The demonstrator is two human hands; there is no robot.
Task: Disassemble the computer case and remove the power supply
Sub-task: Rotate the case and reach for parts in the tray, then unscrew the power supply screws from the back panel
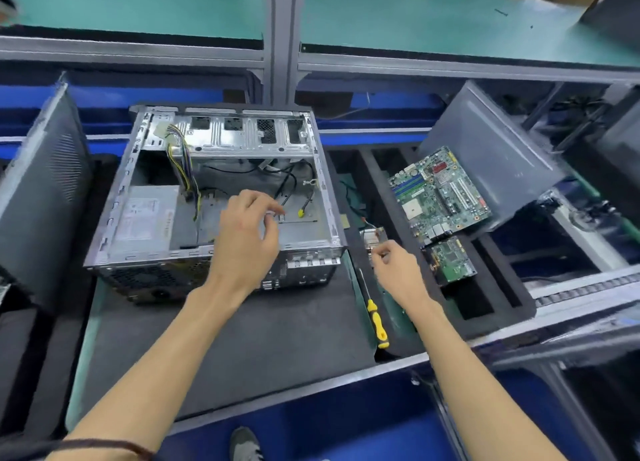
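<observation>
At the far left a grey side panel with a perforated vent patch leans upright beside the work mat. Next to it the computer case lies on its side on the dark foam mat, open face up, with the motherboard bay bare. The power supply sits inside the case in its near-left corner, label facing up, and its bundle of yellow, black and purple wires rises to the drive cage along the far wall. The left hand hovers over the case floor with fingers loosely curled, thumb and fingertips drawn close together; whether they pinch something small I cannot tell. Loose black cables trail just beyond it. Right of the case, a yellow-handled screwdriver lies at the mat's edge. The right hand is just beyond it, its fingers curled and pinching a small metal part. Farther right, a motherboard rests tilted in a foam tray, with a smaller green card just in front of it, and another grey case panel leans behind them.
</observation>
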